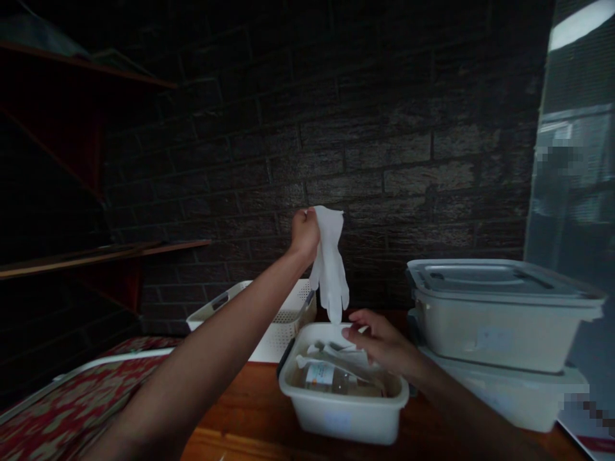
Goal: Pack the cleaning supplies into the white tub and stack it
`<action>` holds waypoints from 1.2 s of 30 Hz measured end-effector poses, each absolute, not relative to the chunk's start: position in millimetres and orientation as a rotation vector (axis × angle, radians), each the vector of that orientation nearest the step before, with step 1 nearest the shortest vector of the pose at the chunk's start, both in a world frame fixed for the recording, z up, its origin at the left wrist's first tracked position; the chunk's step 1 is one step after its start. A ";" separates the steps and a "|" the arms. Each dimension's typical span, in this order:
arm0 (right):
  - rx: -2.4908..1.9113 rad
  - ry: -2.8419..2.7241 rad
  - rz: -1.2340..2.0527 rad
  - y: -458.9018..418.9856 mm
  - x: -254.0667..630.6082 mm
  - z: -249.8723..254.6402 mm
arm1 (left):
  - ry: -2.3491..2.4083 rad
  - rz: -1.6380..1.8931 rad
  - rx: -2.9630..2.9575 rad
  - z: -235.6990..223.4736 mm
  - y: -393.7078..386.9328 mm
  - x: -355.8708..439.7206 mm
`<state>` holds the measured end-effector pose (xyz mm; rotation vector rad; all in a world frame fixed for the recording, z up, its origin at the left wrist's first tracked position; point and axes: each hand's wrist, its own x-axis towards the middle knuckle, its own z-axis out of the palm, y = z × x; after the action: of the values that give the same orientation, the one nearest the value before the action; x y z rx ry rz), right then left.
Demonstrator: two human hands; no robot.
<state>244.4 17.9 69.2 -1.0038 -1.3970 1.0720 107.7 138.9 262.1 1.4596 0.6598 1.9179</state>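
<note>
A white glove [330, 262] hangs by its cuff from my left hand [305, 232], which is closed on it, with the fingers dangling down. Below and to the right, my right hand [377, 339] hovers over the rim of a white plastic bin [346, 410]. Its fingers are loosely bent and apart, with nothing seen between them, just beside the glove's fingertips. Inside the bin lie a clear bottle with a white label [319, 374] and some pale, thin items [339, 357] that I cannot make out well.
A white perforated basket [273, 342] stands behind the bin on the wooden table [250, 403]. Two stacked lidded storage boxes [500, 326] are at the right. Red patterned cloth [96, 390] lies at left, below wooden shelves [158, 248]. A dark brick wall [365, 147] rises behind.
</note>
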 end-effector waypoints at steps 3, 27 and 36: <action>-1.008 -1.242 0.865 28.1 257.3 100.2 | 0.651 1.822 1.724 254.2 119.7 103.6; -0.658 -1.351 0.458 68.8 258.4 212.4 | 0.493 1.461 1.894 241.1 81.4 81.2; -0.611 -1.432 0.433 59.6 255.1 219.2 | 0.432 1.541 1.740 237.3 73.8 93.4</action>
<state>255.1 59.6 219.2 -0.6108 -1.4324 0.4331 93.4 73.8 237.3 1.7395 0.4323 1.5406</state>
